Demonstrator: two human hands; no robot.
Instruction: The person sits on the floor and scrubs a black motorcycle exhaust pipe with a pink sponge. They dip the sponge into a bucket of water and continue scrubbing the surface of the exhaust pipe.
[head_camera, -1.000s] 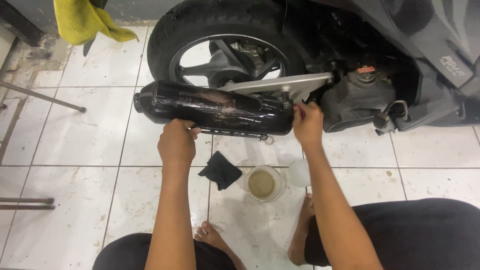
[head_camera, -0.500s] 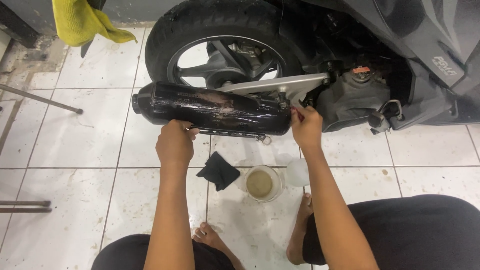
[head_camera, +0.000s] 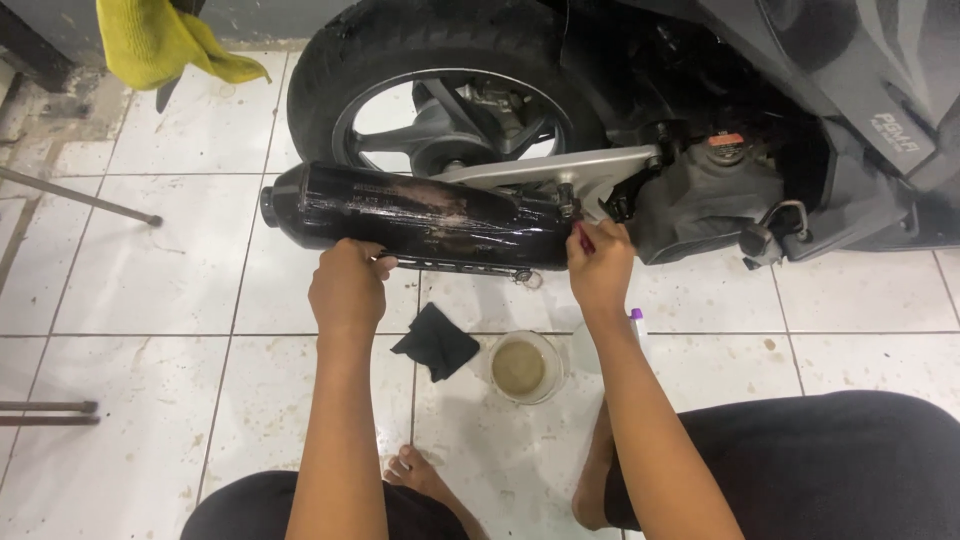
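I see a white tiled floor (head_camera: 150, 290), stained, carrying a black cloth (head_camera: 436, 342), a round tub of murky liquid (head_camera: 524, 367) and the scooter's rear tyre (head_camera: 330, 70).

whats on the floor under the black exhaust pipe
Below the exhaust pipe lie white floor tiles, a black cloth and a small bowl of murky liquid. The left hand and right hand cover parts of the pipe's underside.
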